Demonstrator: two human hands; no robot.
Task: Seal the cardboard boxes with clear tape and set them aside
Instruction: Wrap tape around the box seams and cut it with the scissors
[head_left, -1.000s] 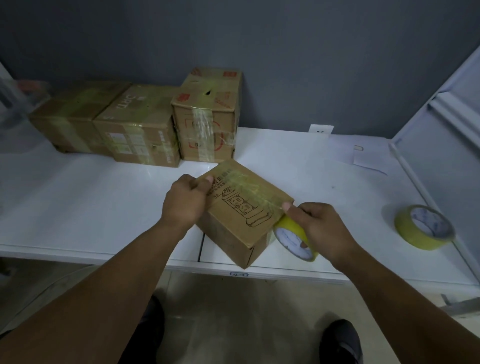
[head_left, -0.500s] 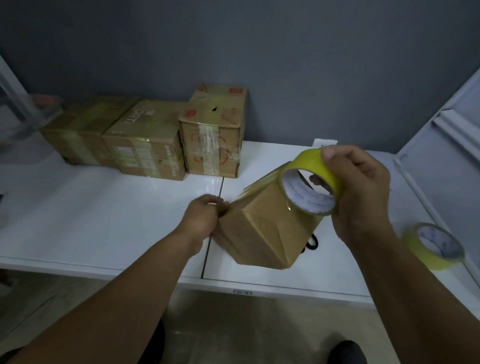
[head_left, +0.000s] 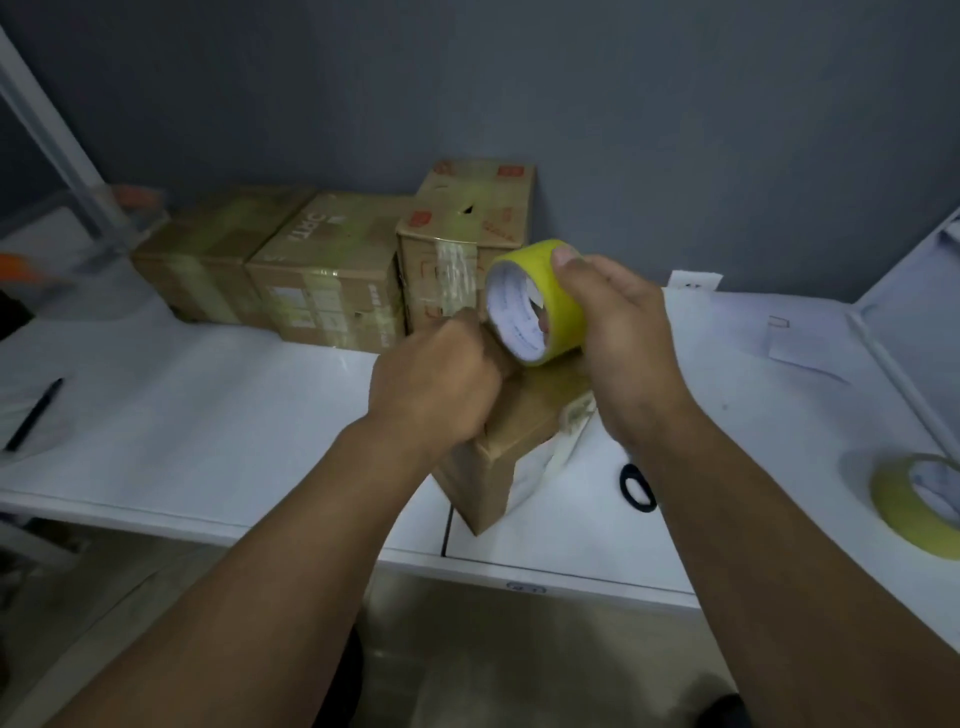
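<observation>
The cardboard box (head_left: 498, 462) stands near the front edge of the white tabletop (head_left: 218, 415), one corner toward the viewer, a pale taped patch on its right face. The left hand (head_left: 436, 384) curls its grip over the box's top, hiding it. The right hand (head_left: 618, 332) holds a yellowish tape roll (head_left: 540, 304) just above, thumb on the rim. Three taped boxes (head_left: 332, 275) line the wall. A second roll (head_left: 919, 501) is cut off at right; scissors (head_left: 638, 488) show only a black loop.
</observation>
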